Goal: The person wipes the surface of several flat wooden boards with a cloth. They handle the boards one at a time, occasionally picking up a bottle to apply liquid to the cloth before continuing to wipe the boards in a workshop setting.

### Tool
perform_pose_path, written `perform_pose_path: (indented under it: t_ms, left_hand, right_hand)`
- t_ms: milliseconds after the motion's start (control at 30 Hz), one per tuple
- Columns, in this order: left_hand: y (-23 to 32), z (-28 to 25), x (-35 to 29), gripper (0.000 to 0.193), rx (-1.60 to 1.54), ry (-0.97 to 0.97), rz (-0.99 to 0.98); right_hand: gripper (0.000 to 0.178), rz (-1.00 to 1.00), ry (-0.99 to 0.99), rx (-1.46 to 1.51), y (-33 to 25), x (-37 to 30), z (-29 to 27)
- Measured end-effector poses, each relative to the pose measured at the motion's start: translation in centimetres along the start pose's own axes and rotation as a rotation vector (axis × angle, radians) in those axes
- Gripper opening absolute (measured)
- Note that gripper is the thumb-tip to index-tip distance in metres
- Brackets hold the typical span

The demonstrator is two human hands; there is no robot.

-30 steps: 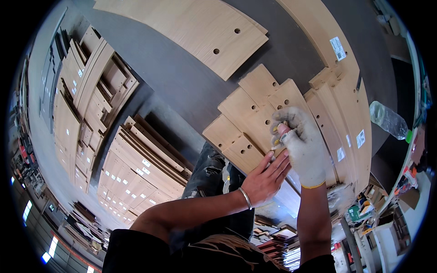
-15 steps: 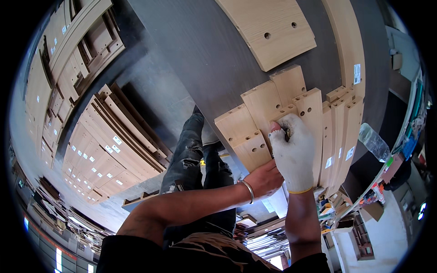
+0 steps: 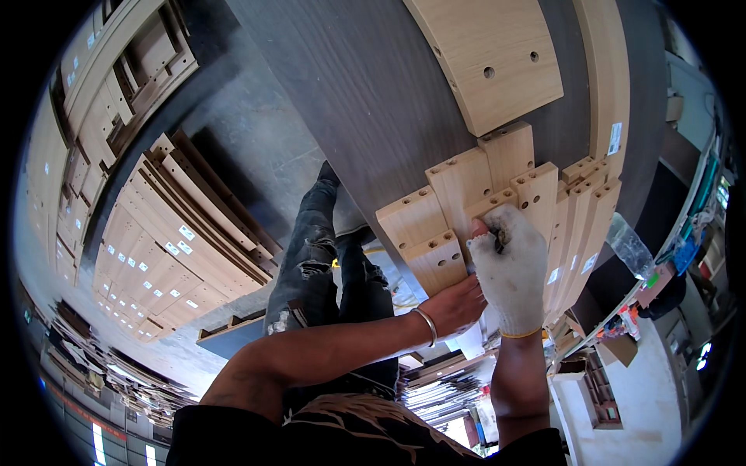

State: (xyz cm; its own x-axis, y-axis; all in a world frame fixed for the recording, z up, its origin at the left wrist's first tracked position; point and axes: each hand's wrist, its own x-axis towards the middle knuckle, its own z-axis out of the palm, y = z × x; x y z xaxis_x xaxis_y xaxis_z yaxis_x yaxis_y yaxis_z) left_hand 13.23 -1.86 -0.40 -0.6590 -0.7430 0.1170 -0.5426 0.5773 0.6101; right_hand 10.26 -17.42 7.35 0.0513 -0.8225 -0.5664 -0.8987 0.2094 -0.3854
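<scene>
Several pale wooden boards with drilled holes stand side by side at the near edge of a dark tabletop. My right hand, in a white knitted glove with the thumb tip bare, is closed in a fist against a short middle board. Something dark shows inside the curled fingers, too small to make out. My left hand, bare with a silver bangle at the wrist, reaches across below the front-left board. Its fingers are bent together; their tips and anything in them are hidden beside the glove.
A wide board with two holes lies farther up the tabletop, beside a long curved board. A clear plastic bottle is at the right. Stacked panels stand on the floor to the left.
The view has shifted a little, so the boards and tabletop sit slightly lower and farther right. Both hands keep nearly the same place against the boards, the right still closed.
</scene>
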Motion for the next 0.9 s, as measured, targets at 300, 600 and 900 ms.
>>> perform_pose_path:
  t_ms: [300, 600, 900]
  left_hand:
    - [0.5, 0.9, 0.0, 0.038, -0.058, -0.020, 0.001]
    - [0.1, 0.9, -0.2, 0.042, -0.035, 0.036, 0.011]
    - [0.6, 1.3, 0.0, 0.039, -0.088, -0.039, 0.007]
  right_hand:
    - [0.011, -0.010, -0.020, -0.105, -0.8, 0.3, 0.0]
    - [0.010, -0.038, 0.005, -0.291, -2.6, -0.1, 0.5]
    - [0.011, 0.053, -0.038, 0.070, -0.1, -0.4, -0.2]
